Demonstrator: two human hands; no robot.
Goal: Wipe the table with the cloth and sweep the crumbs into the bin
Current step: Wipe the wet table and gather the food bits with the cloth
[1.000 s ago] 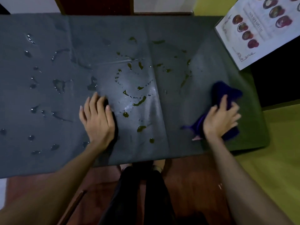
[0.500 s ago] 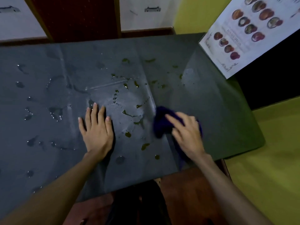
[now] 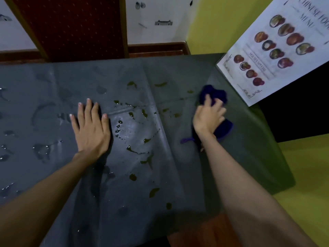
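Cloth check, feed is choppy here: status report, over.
Right hand gripping purple cloth, far right. Left hand flat on table. Green spills unwiped mid-table.

Table (image 3: 53, 82) surface is flat and open, nothing upright on it; the only bodies on it are the left hand (image 3: 90, 129), pressed flat left of centre, and the right hand (image 3: 208, 116), bunched on the purple cloth (image 3: 215, 95) near the far right corner. The strip between the hands is unobstructed but wet with greenish smears (image 3: 137, 150), and clear droplets (image 3: 41, 150) cover the surface left of the left hand. The far edge meets the wall (image 3: 156, 18), and a menu sheet (image 3: 277, 50) overhangs the far right corner just beside the cloth.
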